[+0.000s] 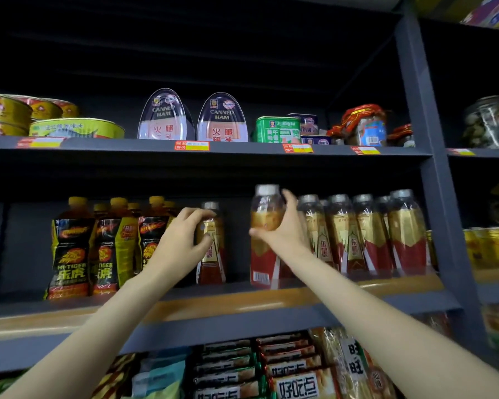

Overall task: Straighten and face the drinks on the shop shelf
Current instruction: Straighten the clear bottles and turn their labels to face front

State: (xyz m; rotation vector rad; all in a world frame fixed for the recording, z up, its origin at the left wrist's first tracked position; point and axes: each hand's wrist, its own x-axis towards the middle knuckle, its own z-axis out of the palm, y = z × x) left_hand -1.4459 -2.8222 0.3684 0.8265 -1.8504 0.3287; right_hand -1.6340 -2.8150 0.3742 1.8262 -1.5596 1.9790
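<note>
Dark grey shop shelving (432, 174) is filling the view, three tiers showing. Middle shelf (242, 323) is carrying the drinks.

Left hand (182, 240) is reaching in at about 9 o'clock of frame centre, fingers curled round the neck and shoulder of a gold-and-red bottle (212, 254), thumb at the front, fingertips wrapping over near the grey cap. That bottle is standing upright on the shelf board, apart from its neighbours, label looking turned partly sideways.

Right hand (283, 228) is sitting just at 3 o'clock of the left, clamping a second bottle (267, 223) high on its clear shoulder, thumb below and fingers behind. This one is standing nearer the front edge, white cap higher than the others, barcode panel facing out. Whether its base is touching the board, cannot tell.

Row of matching bottles (366, 234) is standing at 3 o'clock of the right hand, upright, touching side by side, labels facing forward. Hi-Tiger bottles (98, 246), yellow caps, are crowding together at 9 o'clock of the left hand.

Upper shelf at 12 o'clock: two canned ham tins (193, 118), flat round cans (41, 116), a green tin (277, 129), price tags (192, 145) along the lip. Snack packets (271, 370) are lying below at 6 o'clock.
</note>
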